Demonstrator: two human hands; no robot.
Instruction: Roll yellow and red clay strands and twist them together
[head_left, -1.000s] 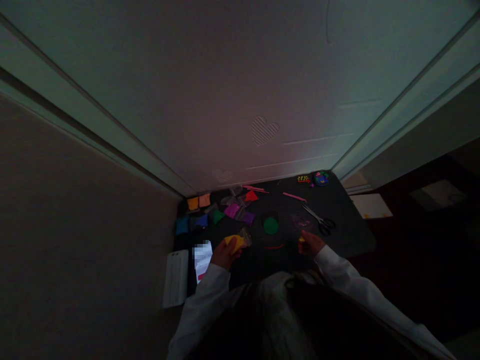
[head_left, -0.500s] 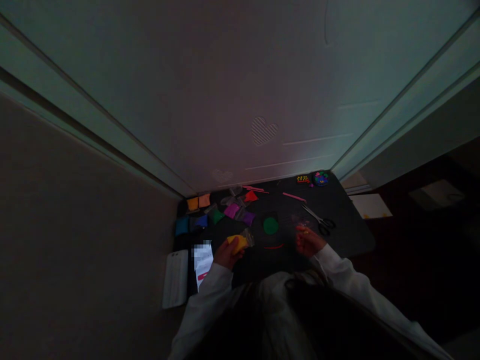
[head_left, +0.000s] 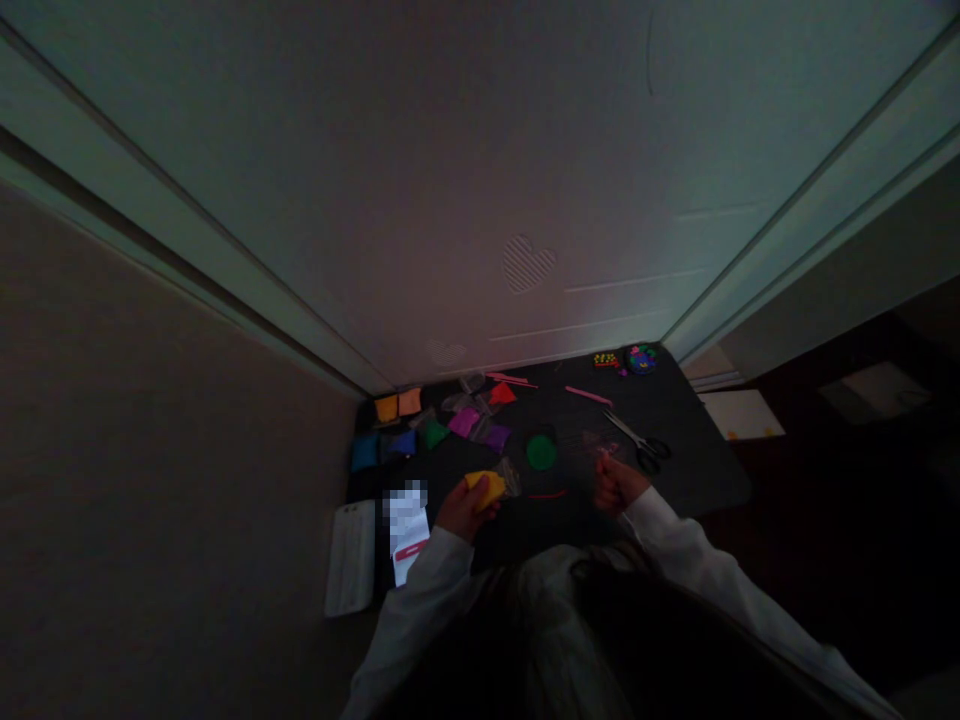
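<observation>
My left hand (head_left: 463, 508) is closed around a bag of yellow clay-like material (head_left: 486, 488), its clear plastic end sticking out to the right. My right hand (head_left: 618, 484) has its fingers curled together in a pinch; what they hold, if anything, is too small and dark to make out. Just beyond those fingers lies a crumpled clear plastic bag (head_left: 596, 441). Between the hands sits a green disc (head_left: 541, 452), with a thin red strip (head_left: 547, 495) nearer to me.
Bags of purple (head_left: 498, 437), green (head_left: 435, 433) and blue (head_left: 405, 443) material lie left of centre. Scissors (head_left: 637, 436) and a pink stick (head_left: 589, 395) are on the right. A colourful round piece (head_left: 641, 359) stands at the back. A lit screen (head_left: 409, 530) lies by my left arm.
My left hand has shifted slightly right with the yellow bag. A yellow speck seen at my right fingertips earlier no longer shows, and those fingers have turned a little.
</observation>
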